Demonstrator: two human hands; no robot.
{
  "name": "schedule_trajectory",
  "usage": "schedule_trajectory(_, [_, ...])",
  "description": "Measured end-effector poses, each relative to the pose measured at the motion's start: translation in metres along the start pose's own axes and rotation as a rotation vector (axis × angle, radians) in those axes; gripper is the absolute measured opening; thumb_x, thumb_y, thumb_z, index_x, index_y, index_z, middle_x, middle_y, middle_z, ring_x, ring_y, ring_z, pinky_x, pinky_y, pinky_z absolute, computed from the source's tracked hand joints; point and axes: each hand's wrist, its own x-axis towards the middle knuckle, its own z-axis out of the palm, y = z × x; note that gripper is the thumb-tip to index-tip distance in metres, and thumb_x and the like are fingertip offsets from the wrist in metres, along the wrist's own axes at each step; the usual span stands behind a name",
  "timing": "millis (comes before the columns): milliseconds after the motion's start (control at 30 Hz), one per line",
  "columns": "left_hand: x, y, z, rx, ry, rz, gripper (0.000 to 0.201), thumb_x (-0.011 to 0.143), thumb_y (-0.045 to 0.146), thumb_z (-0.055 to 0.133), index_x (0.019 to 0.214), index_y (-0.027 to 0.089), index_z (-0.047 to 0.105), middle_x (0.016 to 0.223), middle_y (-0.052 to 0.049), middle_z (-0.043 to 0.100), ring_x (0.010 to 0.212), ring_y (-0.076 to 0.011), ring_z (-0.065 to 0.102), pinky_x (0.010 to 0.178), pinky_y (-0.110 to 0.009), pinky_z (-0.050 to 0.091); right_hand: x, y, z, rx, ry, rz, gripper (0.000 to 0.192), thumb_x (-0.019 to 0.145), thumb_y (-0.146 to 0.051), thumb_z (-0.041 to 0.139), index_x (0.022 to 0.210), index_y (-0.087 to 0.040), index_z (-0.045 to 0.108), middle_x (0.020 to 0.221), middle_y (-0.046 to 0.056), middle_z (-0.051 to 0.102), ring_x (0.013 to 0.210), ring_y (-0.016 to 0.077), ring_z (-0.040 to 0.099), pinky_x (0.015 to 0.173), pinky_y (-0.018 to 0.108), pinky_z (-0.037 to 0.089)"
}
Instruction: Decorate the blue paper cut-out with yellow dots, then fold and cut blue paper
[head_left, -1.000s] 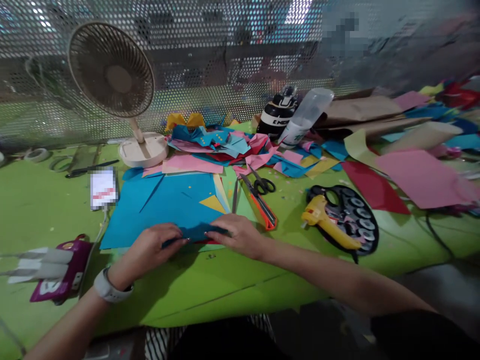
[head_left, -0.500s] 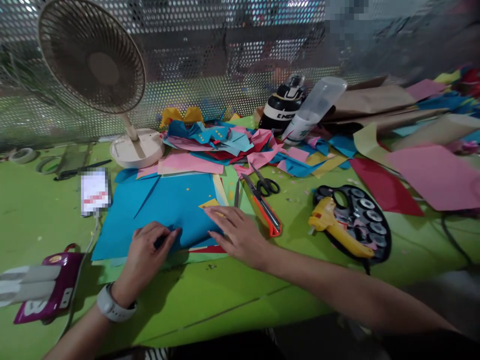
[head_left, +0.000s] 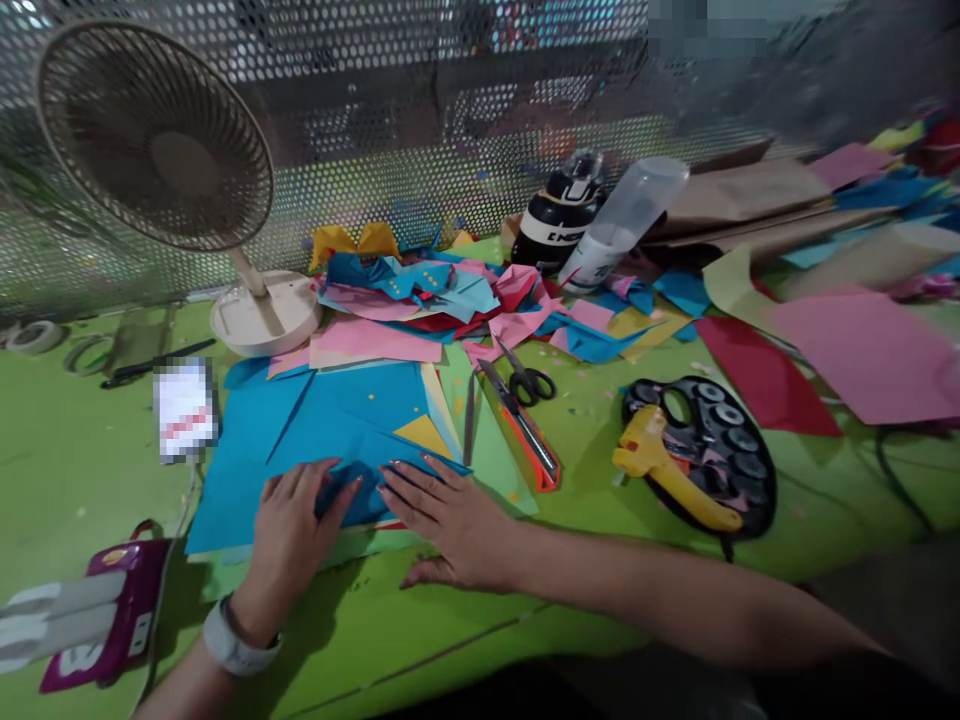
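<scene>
A blue paper sheet (head_left: 247, 480) lies on a stack of coloured paper, with a folded or lifted blue edge near its lower right. My right hand (head_left: 461, 520) lies flat on that edge, fingers stretched out and thumb apart over the green tabletop. Beside it, my left hand (head_left: 292, 525) rests on the blue paper, fingers bent forward and thumb spread from them. Between the two hands the paper looks dark and creased. A yellow paper piece (head_left: 424, 433) shows just beyond my right fingers. An orange box cutter (head_left: 536, 455) and black scissors (head_left: 531, 385) lie further right.
A yellow glue gun (head_left: 664, 465) rests on a black palette (head_left: 739, 430) at right. Paper scraps (head_left: 397, 285) pile up behind, near a black bottle (head_left: 555, 225) and a clear bottle (head_left: 626, 225). On the left are a fan (head_left: 266, 310), a phone (head_left: 184, 410) and a purple power strip (head_left: 105, 620).
My right hand has moved down and left onto the blue paper, flattening out and uncovering more of the yellow piece. My left hand's thumb and finger have loosened from their pinch. The view shifted slightly.
</scene>
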Motion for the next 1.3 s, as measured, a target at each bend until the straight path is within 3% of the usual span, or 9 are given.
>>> schedule_trajectory(100, [-0.01, 0.008, -0.004, 0.073, 0.058, 0.269, 0.037, 0.089, 0.026, 0.055, 0.125, 0.023, 0.052, 0.122, -0.011, 0.063, 0.11, -0.0249, 0.06, 0.101, -0.045, 0.037, 0.0, 0.0, 0.001, 0.035, -0.008, 0.017, 0.084, 0.088, -0.069, 0.03, 0.146, -0.008, 0.027, 0.152, 0.015, 0.029, 0.143, 0.0274, 0.018, 0.115, 0.052, 0.02])
schedule_trajectory(167, [-0.017, 0.014, -0.004, 0.111, -0.027, 0.378, 0.048, 0.088, 0.028, 0.055, 0.135, 0.02, 0.044, 0.137, -0.014, 0.053, 0.126, -0.0279, 0.048, 0.109, -0.047, 0.03, 0.001, 0.0, 0.001, 0.056, -0.009, 0.028, 0.083, 0.088, -0.068, 0.033, 0.145, -0.009, 0.029, 0.15, 0.016, 0.032, 0.143, 0.028, 0.019, 0.115, 0.053, 0.021])
schedule_trajectory(267, [-0.025, 0.017, 0.0, 0.154, -0.136, 0.386, 0.066, 0.086, 0.045, 0.055, 0.143, 0.018, 0.036, 0.149, -0.018, 0.036, 0.137, -0.0346, 0.033, 0.108, -0.052, 0.03, 0.003, 0.0, -0.001, 0.076, -0.025, 0.039, 0.079, 0.089, -0.066, 0.035, 0.144, -0.009, 0.032, 0.15, 0.017, 0.033, 0.142, 0.0289, 0.02, 0.114, 0.053, 0.024])
schedule_trajectory(400, [-0.029, 0.012, 0.006, 0.148, -0.167, 0.316, 0.07, 0.086, 0.049, 0.055, 0.146, 0.025, 0.03, 0.155, -0.014, 0.023, 0.14, -0.0356, 0.024, 0.107, -0.052, 0.032, 0.006, 0.001, -0.004, 0.085, -0.046, 0.063, 0.079, 0.089, -0.066, 0.034, 0.144, -0.009, 0.033, 0.15, 0.016, 0.032, 0.142, 0.029, 0.021, 0.113, 0.052, 0.026])
schedule_trajectory(867, [-0.031, 0.009, 0.013, 0.141, -0.181, 0.303, 0.074, 0.086, 0.05, 0.053, 0.147, 0.017, 0.027, 0.149, -0.012, 0.039, 0.139, -0.0291, 0.029, 0.114, -0.046, 0.021, 0.011, 0.005, -0.004, 0.088, -0.061, 0.095, 0.078, 0.09, -0.064, 0.034, 0.144, -0.009, 0.032, 0.151, 0.015, 0.032, 0.142, 0.0279, 0.021, 0.114, 0.05, 0.025])
schedule_trajectory(1300, [-0.03, 0.005, 0.014, 0.153, -0.201, 0.316, 0.079, 0.084, 0.05, 0.055, 0.149, 0.018, 0.024, 0.152, -0.014, 0.032, 0.14, -0.0308, 0.027, 0.115, -0.048, 0.016, 0.011, 0.005, -0.002, 0.08, -0.042, 0.092, 0.074, 0.091, -0.063, 0.035, 0.142, -0.009, 0.036, 0.149, 0.016, 0.035, 0.142, 0.0284, 0.021, 0.113, 0.052, 0.025])
